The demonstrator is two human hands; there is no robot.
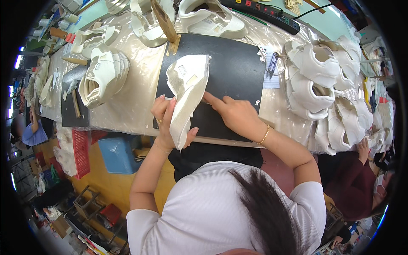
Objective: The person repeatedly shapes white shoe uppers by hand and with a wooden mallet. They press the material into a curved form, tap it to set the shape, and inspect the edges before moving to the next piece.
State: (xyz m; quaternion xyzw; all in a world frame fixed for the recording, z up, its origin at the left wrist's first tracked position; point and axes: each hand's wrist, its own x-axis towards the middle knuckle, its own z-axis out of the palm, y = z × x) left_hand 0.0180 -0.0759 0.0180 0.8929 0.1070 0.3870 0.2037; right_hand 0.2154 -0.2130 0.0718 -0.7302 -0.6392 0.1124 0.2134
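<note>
A white and beige shoe upper [187,91] is held tilted on its side over a black work mat [238,68]. My left hand [163,117] grips its lower end, fingers behind and thumb at the near tip. At the upper's right edge is my right hand [236,112], its index finger bent against the edge and the other fingers curled in. That fingertip is partly hidden by the upper, and I see no tool in the hand.
Nested shoe uppers [102,76] stand at left, and stacked white uppers [310,80] at right. Thread snips [272,66] lie on paper beside the mat. A wooden post [165,21] rises behind it. A black power strip [267,15] runs along the back. A co-worker's hand [363,149] is at far right.
</note>
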